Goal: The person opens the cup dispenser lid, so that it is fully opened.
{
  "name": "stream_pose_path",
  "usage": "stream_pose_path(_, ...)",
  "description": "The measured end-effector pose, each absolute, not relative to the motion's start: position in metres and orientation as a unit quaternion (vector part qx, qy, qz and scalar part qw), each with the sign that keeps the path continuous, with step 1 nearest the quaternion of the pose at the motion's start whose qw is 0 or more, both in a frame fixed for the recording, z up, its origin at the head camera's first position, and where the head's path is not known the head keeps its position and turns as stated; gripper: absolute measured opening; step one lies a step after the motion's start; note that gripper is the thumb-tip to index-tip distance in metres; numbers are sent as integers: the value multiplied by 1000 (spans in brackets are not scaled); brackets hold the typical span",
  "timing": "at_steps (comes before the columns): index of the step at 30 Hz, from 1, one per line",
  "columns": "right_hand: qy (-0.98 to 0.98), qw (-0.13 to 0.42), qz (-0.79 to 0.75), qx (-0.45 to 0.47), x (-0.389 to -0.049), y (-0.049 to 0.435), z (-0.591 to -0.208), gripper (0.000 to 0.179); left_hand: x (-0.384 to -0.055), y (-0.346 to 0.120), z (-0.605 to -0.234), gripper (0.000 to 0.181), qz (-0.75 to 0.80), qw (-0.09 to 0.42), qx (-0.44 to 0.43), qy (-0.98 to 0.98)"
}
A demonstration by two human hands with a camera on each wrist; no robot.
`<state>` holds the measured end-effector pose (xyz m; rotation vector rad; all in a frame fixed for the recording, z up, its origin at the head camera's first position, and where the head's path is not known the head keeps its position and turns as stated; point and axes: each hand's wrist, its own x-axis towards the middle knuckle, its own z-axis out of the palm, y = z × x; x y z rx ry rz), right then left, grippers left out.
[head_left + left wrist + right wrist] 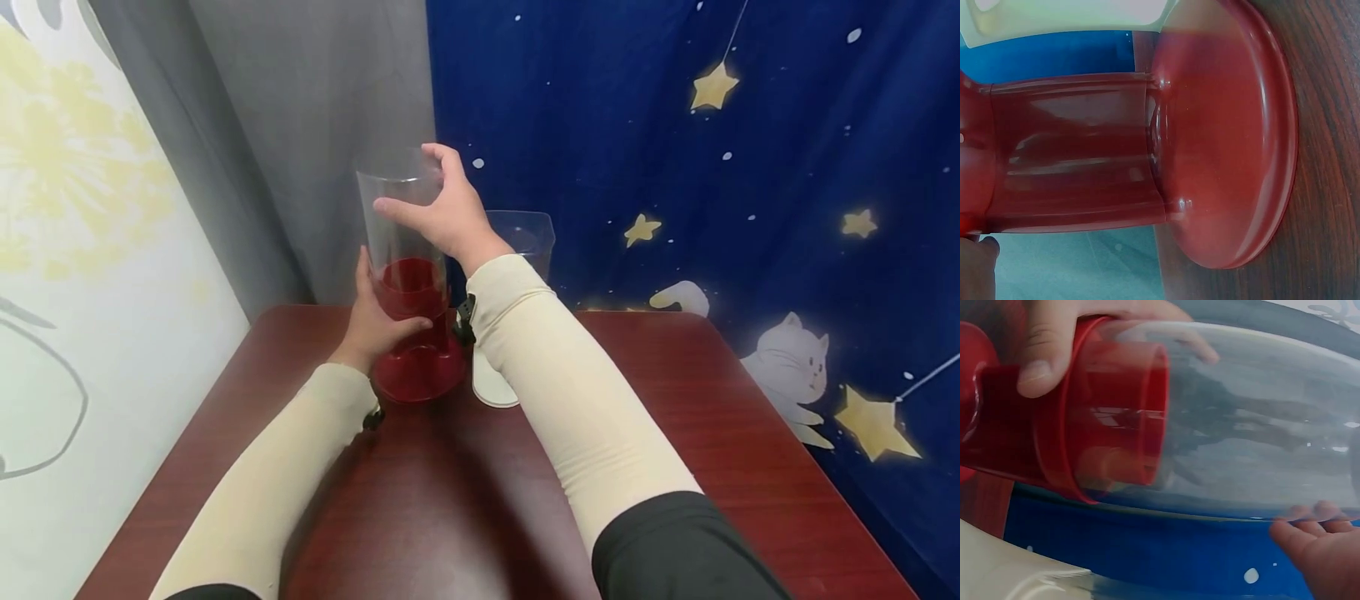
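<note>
A tall clear plastic cylinder (pixel 397 225) stands upright with its lower end around the red collar (pixel 1119 412) of a red stand (pixel 420 375). The stand's round foot (pixel 1229 144) rests on the table in the left wrist view. My left hand (pixel 375 327) grips the red collar from the left, thumb across its front. Higher up, my right hand (pixel 450 208) holds the cylinder near its top rim, thumb in front and fingers round the far right side. Fingertips of the right hand (pixel 1325 550) touch the clear wall in the right wrist view.
Just right of the red stand is a second clear container (pixel 528 233) with a white base (pixel 492 387), partly behind my right forearm. The dark red wooden table (pixel 390 517) meets a blue star curtain (pixel 585 125) and a grey curtain (pixel 315 125) behind.
</note>
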<state>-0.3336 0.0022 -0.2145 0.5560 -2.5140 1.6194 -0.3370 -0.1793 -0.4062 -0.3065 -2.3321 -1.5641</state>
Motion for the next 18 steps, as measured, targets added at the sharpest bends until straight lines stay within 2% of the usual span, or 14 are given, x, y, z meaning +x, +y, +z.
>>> stream_pose_path(7, -804, 86, 559, 183, -342, -5, -228, 107, -336, -176, -406, 140, -551, 155, -99, -814)
stream_pose_path(18, -794, 101, 574, 176, -337, -10, -231, 104, -334, -179, -406, 138, -543, 151, -100, -820)
